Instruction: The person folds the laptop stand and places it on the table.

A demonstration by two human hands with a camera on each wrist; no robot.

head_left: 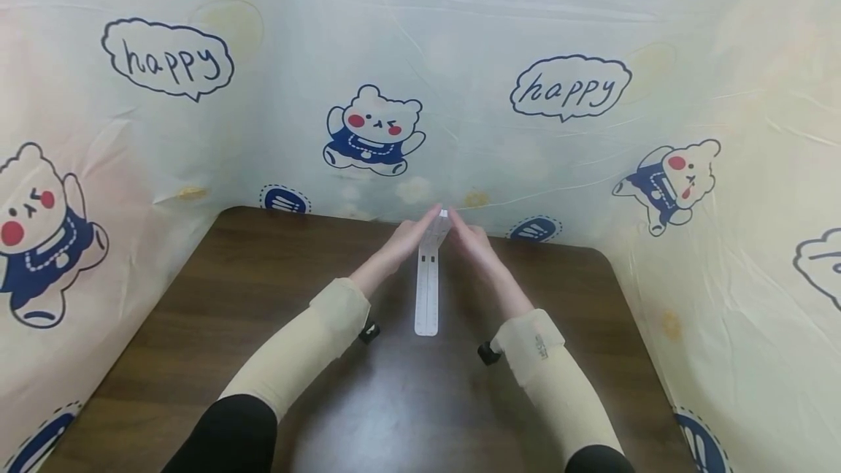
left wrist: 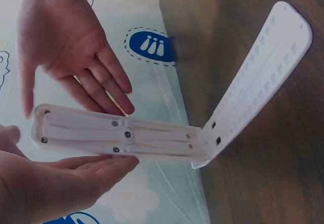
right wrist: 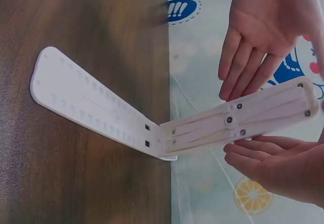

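Observation:
A white hinged folding stand [head_left: 426, 301] is on the table, its two long panels opened at an angle. One panel [right wrist: 96, 102] lies toward me, with two small dark slots near the hinge. The other panel [left wrist: 157, 135] rises at the far end, showing screws and folded slim arms. My left hand [head_left: 402, 241] is at the raised panel's left edge and my right hand [head_left: 474, 245] at its right edge, fingers straight. In the left wrist view, the left hand's fingers [left wrist: 114, 171] lie along the edge. Whether both hands press on it, I cannot tell.
The stand rests on a dark brown wooden table [head_left: 263, 276] with rounded far corners. A pale printed cloth [head_left: 460, 35] with bears and "happy" bubbles hangs behind and at both sides. Small black devices [head_left: 370, 331] sit at both wrists, beside cream sleeves.

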